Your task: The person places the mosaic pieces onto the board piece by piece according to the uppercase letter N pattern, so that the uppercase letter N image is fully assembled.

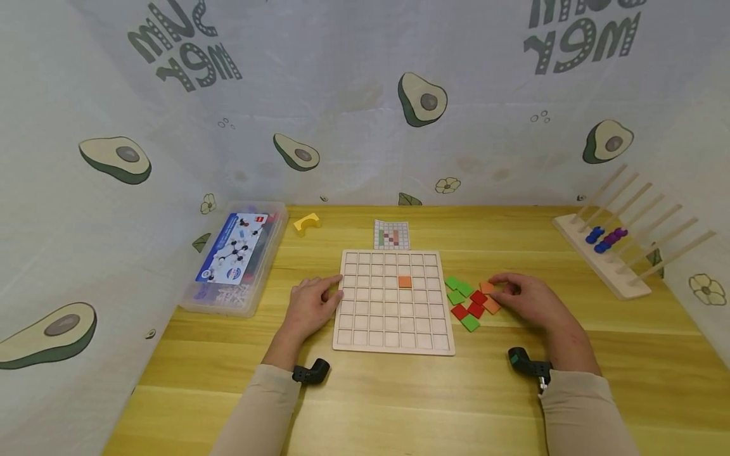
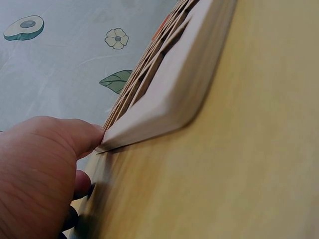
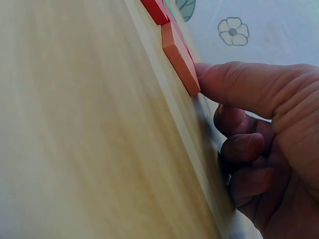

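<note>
A square wooden grid board point(image 1: 393, 352) lies flat on the table, with one orange tile point(image 1: 405, 282) in a cell. My left hand point(image 1: 310, 308) rests at the board's left edge, its index finger and thumb tips touching the side. To the right of the board, green, red and orange tiles lie in a loose cluster, including a green tile point(image 1: 470, 323) and a red tile point(image 1: 459, 311). My right hand point(image 1: 530, 299) pinches an orange tile point(image 1: 487, 288) at the cluster's right side; its other fingers are curled. Another orange tile point(image 3: 180, 59) lies close by my thumb.
A small card point(image 1: 391, 235) with a coloured grid pattern lies behind the board. At left is a clear plastic box point(image 1: 234, 259), with a yellow arch block point(image 1: 307, 223) near it. A wooden peg rack point(image 1: 604, 256) with blue and purple beads stands at right.
</note>
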Demonstrator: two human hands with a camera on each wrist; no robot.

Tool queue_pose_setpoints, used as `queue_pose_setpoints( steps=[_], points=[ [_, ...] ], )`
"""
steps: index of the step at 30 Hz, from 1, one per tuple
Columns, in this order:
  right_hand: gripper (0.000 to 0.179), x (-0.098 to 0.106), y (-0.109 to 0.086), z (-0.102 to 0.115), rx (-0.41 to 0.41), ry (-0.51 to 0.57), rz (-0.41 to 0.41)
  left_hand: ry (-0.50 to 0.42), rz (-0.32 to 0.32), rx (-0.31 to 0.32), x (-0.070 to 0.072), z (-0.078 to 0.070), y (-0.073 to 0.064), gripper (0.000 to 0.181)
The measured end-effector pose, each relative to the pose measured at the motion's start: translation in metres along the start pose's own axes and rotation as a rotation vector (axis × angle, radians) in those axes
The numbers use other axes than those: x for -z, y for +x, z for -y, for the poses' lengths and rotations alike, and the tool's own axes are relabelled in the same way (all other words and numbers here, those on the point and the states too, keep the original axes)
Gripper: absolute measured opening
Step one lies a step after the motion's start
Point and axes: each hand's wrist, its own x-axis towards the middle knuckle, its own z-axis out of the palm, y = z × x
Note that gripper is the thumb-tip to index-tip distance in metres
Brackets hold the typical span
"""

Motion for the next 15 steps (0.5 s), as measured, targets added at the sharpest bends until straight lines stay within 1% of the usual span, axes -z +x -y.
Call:
queue_pose_setpoints(
  steps=[7,15],
  points=[
    [0.049,-0.0006,-0.0033,0.0013,-0.026,0.020,-0.018,0.008,0.004,0.000,-0.0001,-0.0010,-0.0013,0.038],
    [0.055,0.0004,-0.0025,0.0020,-0.003,0.020,-0.052,0.012,-0.008,-0.011,0.0019,-0.0019,-0.0006,0.038]
  ],
)
